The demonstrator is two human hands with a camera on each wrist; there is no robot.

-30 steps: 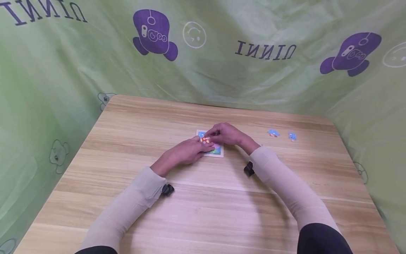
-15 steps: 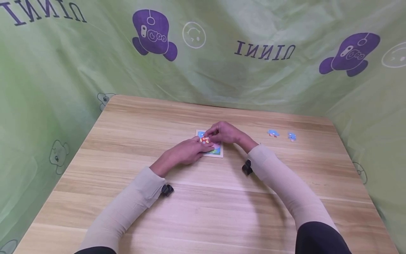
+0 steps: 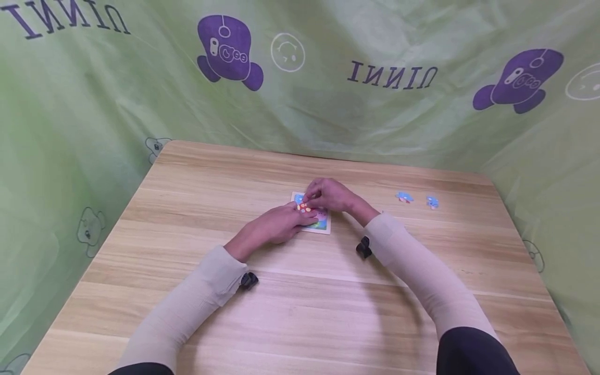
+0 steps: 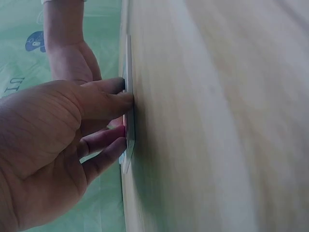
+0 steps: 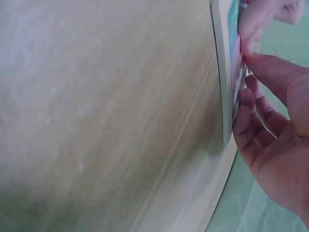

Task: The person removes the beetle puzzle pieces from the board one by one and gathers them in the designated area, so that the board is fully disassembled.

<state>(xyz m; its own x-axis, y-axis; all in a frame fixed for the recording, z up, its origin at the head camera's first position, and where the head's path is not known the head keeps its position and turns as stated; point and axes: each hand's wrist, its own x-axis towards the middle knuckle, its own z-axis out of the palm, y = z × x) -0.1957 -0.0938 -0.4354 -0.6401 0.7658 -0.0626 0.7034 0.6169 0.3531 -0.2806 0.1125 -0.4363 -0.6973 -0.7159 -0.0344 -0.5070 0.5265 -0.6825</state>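
A small framed jigsaw puzzle (image 3: 322,226) with a bright blue, green and pink picture lies flat on the table, partly covered by both hands. A red puzzle piece with pale and yellow dots (image 3: 304,208) shows between the hands. From the left, my left hand (image 3: 277,223) rests on the puzzle, its fairly straight fingers and thumb around the red area. My right hand (image 3: 333,195) reaches in from the upper right, thumb and bent index finger pinching at the red piece's upper edge. In the right wrist view, the right thumb (image 5: 273,72) touches the picture near the left hand's fingers.
Two loose blue puzzle pieces lie right of the puzzle: one piece (image 3: 404,197) and another piece (image 3: 432,202) farther right. The wooden table (image 3: 225,182) ends at a green curtain (image 3: 319,114) behind and at the sides. A dark wrist camera (image 3: 363,248) hangs under the right sleeve.
My right hand and forearm have shifted very slightly toward the left and back. The left hand stays on the puzzle, and the loose pieces have not moved.
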